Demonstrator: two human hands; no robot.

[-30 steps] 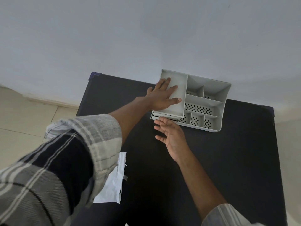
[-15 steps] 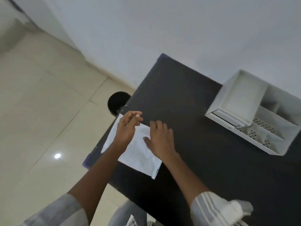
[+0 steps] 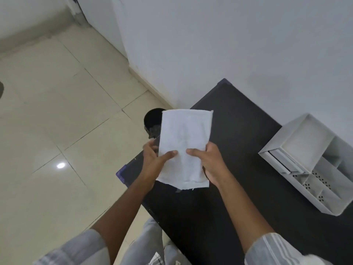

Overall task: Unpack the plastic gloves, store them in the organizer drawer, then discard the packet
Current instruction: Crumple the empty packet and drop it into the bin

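Gripping white packet (image 3: 186,142) | left hand (image 3: 154,165) closed on edge | right hand (image 3: 212,165) likewise | above table (image 3: 238,121)

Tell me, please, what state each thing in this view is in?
Packet: lifted off the table, held flat in both hands.
Left hand: gripping the packet's left edge.
Right hand: gripping the packet's right edge.
Organizer: standing on the table, drawer shut, top compartments look empty.
Bin: on the floor beside the table, open-topped, partly hidden behind the packet.
Table: dark, carrying only the organizer.
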